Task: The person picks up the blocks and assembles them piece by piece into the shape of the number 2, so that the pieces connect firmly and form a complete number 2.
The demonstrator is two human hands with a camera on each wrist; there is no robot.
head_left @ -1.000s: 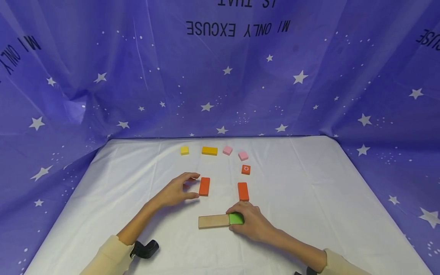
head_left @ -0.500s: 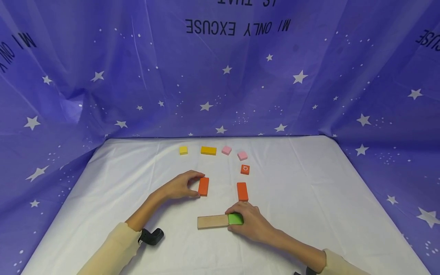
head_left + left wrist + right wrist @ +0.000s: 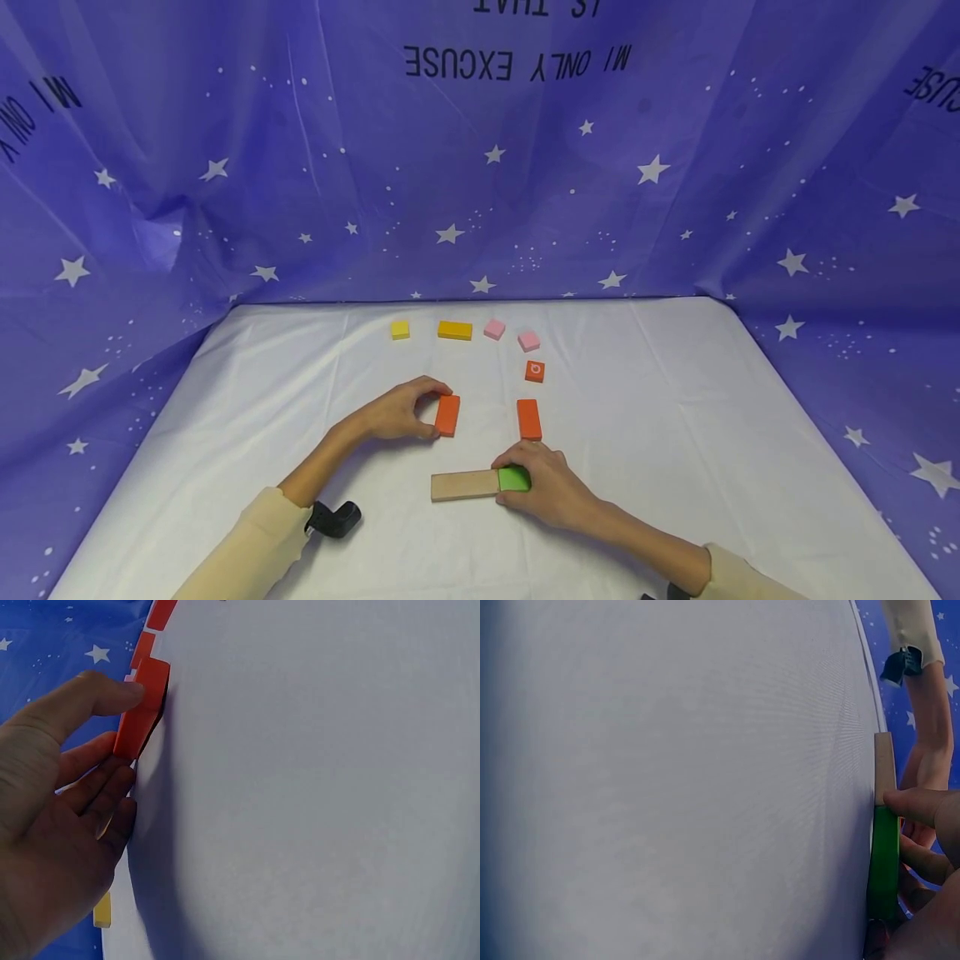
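Observation:
In the head view my left hand [image 3: 401, 411] pinches a red-orange rectangular wooden block [image 3: 447, 416] by its two ends, between thumb and fingers. The left wrist view shows the thumb on this block [image 3: 142, 712], with a shadow on the cloth beside it. Nearer the front, my right hand [image 3: 551, 486] grips a green block [image 3: 514, 478], which touches the right end of a plain wood block [image 3: 464, 485]. Seen from the right wrist, the green block [image 3: 884, 862] and plain block [image 3: 884, 766] form one line, and the palm hides part of the green one.
A second red-orange block [image 3: 528, 419] lies just beyond my right hand. Behind it are a small red square with a white mark [image 3: 535, 372], two pink squares [image 3: 494, 330], a yellow-orange block [image 3: 455, 331] and a yellow square [image 3: 401, 330]. White cloth [image 3: 660, 467] covers the table; starry purple curtains [image 3: 480, 183] surround it.
My left hand has moved right, closed its fingers on the red-orange block and shifted it slightly toward me. My right hand stays in place on the green block.

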